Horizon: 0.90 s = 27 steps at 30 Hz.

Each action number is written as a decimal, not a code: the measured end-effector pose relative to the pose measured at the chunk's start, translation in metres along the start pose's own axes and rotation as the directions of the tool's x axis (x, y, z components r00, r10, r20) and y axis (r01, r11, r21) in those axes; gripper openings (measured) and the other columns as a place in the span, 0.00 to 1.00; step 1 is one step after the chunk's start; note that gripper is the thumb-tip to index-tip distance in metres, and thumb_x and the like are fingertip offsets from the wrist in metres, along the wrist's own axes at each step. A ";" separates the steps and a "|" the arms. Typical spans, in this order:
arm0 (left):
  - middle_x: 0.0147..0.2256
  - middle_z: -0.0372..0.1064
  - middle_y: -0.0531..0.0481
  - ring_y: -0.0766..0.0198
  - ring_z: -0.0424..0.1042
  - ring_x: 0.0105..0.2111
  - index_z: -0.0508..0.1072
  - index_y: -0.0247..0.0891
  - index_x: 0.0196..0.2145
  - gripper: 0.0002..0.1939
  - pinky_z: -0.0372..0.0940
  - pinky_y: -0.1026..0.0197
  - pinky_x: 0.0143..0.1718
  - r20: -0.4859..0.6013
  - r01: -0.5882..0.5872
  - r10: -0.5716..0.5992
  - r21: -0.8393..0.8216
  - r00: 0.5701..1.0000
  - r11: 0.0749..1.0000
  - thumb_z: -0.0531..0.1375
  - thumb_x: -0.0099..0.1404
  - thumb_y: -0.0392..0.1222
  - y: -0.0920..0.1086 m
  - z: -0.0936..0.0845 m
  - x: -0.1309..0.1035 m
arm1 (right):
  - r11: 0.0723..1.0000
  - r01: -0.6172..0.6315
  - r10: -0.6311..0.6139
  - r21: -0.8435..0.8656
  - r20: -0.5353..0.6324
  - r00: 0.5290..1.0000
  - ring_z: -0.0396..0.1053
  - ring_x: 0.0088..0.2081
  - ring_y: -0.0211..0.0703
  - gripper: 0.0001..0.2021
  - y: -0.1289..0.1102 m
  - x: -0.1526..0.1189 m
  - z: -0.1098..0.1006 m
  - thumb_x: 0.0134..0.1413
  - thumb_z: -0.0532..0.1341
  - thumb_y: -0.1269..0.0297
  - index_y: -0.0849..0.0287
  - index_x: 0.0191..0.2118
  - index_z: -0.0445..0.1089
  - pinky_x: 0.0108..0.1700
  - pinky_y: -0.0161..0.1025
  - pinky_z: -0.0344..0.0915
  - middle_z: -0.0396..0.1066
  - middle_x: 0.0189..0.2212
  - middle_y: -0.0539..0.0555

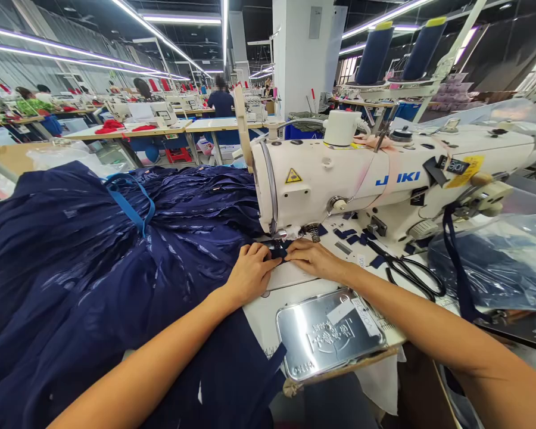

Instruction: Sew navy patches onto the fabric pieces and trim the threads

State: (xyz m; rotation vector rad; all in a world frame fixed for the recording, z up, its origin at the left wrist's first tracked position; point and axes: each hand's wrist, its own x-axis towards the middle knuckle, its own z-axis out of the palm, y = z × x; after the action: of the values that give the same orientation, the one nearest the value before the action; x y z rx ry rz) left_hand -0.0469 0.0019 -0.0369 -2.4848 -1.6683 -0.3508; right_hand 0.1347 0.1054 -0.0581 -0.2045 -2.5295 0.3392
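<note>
Both hands are at the needle end of a white sewing machine (312, 173). My left hand (251, 273) presses its fingers on a piece of navy fabric (277, 250) just in front of the presser foot. Fingertips of my right hand (315, 259) pinch the right edge of that same piece. How far the fabric reaches under the foot is hidden by the fingers and machine head. A large heap of navy garments (93, 286) lies to the left, gathered by a blue strap (131, 208), and reaches up to my left forearm.
Black scissors (406, 271) lie right of my right forearm, near scattered navy scraps (351, 235). A metal tin lid (330, 333) rests at the table's front edge. Plastic-wrapped goods (495, 262) sit at right. Two thread cones (375, 53) stand above. Other people work at tables behind.
</note>
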 end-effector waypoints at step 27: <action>0.51 0.65 0.46 0.51 0.56 0.55 0.68 0.38 0.49 0.24 0.50 0.40 0.53 0.114 -0.042 0.043 -0.012 0.993 0.999 0.49 0.56 0.26 -0.004 -0.010 -0.005 | 0.978 0.101 -0.092 -0.184 0.059 0.994 0.66 0.38 0.43 0.13 -0.009 -0.001 -0.001 0.59 0.50 0.69 0.65 0.40 0.70 0.39 0.39 0.69 0.67 0.36 0.59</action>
State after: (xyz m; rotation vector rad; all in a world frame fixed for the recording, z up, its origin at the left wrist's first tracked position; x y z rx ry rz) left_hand -0.0533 -0.0031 -0.0284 -2.5881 -1.6542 -0.2163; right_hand 0.1352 0.0971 -0.0550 -0.1456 -2.6101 0.0683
